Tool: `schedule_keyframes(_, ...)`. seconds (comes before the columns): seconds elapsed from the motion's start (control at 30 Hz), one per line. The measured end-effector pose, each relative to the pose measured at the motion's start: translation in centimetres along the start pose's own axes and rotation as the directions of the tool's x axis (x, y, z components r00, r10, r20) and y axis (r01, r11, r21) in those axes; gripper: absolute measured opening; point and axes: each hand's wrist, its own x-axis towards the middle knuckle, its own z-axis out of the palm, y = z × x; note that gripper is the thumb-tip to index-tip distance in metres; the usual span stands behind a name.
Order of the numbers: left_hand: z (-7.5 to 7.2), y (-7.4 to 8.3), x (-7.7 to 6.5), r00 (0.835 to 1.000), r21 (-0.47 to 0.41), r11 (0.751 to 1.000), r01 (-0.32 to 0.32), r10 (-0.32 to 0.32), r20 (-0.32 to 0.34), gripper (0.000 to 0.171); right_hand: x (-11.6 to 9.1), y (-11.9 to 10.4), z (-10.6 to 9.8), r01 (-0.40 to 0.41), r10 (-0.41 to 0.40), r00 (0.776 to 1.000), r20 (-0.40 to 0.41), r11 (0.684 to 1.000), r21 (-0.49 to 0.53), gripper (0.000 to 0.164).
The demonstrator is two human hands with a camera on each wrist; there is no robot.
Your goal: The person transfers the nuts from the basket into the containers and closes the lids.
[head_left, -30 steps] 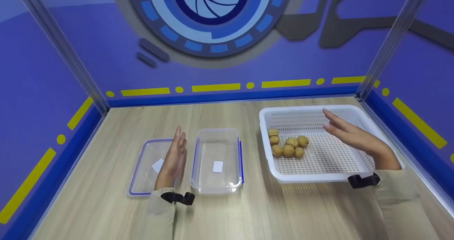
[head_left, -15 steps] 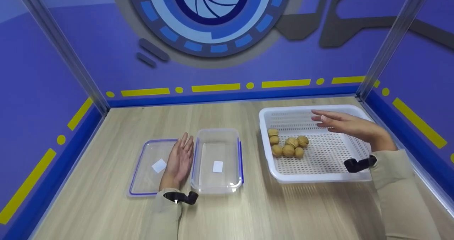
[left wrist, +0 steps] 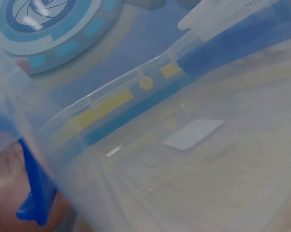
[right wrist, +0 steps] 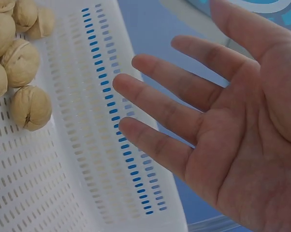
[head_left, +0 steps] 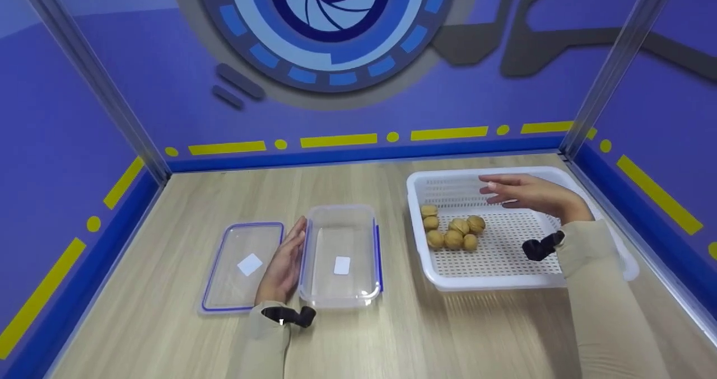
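Note:
My left hand (head_left: 284,264) lies along the left side of a clear plastic food container (head_left: 341,228), fingers straight and close to its wall. In the left wrist view, part of that hand shows beside a blue clip (left wrist: 38,188) of the container. My right hand (head_left: 532,194) hovers over a white perforated basket (head_left: 425,275) with its fingers spread and nothing in them; the right wrist view shows the bare palm. Several walnuts (head_left: 454,239) sit in the basket's left part, apart from that hand. A white label (head_left: 341,265) shows in the container.
A clear lid with a blue seal (head_left: 224,289) lies flat on the wooden table (head_left: 403,334), left of the container. It carries a white label (head_left: 250,264). Blue printed walls (head_left: 347,116) close off the back and both sides.
My left hand has moved right, from over the lid up to the container's side. My right hand has shifted left above the basket. The container, lid and walnuts stay in place.

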Motion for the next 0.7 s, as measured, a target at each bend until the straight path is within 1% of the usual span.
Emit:
schedule_keyframes(0.1,0.1,-0.1,-0.1,1.0,0.004,1.0,0.008,-0.008,0.007,0.067,0.6,0.5,0.0,0.007,-0.007,1.0,0.009,1.0,0.028,0.062)
schedule_keyframes(0.17,0.0,-0.2,-0.1,1.0,0.016,1.0,0.003,-0.003,0.022,0.068,0.9,0.7,0.1,-0.003,0.003,1.0,0.003,1.0,0.03,0.065)
schedule_keyframes(0.23,0.0,-0.4,0.0,1.0,0.022,1.0,0.001,-0.002,0.021,0.07,1.2,0.9,0.2,-0.014,0.015,1.0,-0.01,1.0,0.028,0.067)
schedule_keyframes(0.3,0.1,-0.4,0.0,1.0,0.049,0.999,-0.008,0.007,0.017,0.07,1.5,1.1,0.4,-0.037,0.038,0.999,-0.026,0.999,0.016,0.07)
schedule_keyframes(0.5,0.4,-0.4,-0.1,1.0,0.109,0.994,-0.005,0.008,-0.03,0.067,2.2,1.8,1.0,-0.086,0.083,0.994,-0.064,0.996,-0.038,0.073)
schedule_keyframes(0.7,0.5,-0.6,-0.1,0.998,0.119,0.993,-0.001,0.009,-0.062,0.065,2.5,2.7,1.4,-0.103,0.1,0.993,-0.064,0.993,-0.053,0.073)
